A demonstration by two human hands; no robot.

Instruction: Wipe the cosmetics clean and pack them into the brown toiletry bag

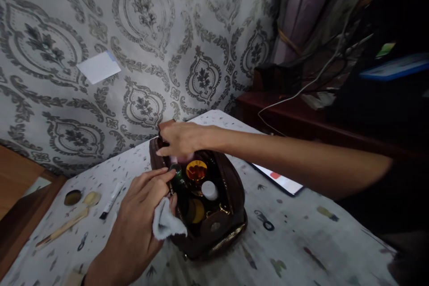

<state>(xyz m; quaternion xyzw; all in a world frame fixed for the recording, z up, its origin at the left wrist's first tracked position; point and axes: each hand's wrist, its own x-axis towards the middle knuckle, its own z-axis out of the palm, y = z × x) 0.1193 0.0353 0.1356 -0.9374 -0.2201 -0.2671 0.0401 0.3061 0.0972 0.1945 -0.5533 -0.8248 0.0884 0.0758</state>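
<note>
A dark brown zip bag (237,183) stands unzipped on the table, with small cosmetic containers inside. Among them are a white-capped bottle (209,190), a round amber container (196,170) and a dark green bottle (178,174). My left hand (140,214) rests its fingers on the near-left rim of the bag and keeps a small white cloth (166,221) under its thumb. Across the bag's far end reaches my right hand (182,137), its fingers curled by a brown piece (166,124); whether that is part of the bag or a separate thing is unclear.
Left on the patterned tablecloth lie a brush (63,228), a small tube (112,200), a dark round lid (73,197) and a pale round piece (91,198). A phone (281,181) lies under my right forearm. Behind runs a papered wall (201,22); a white cable (301,91) hangs at right.
</note>
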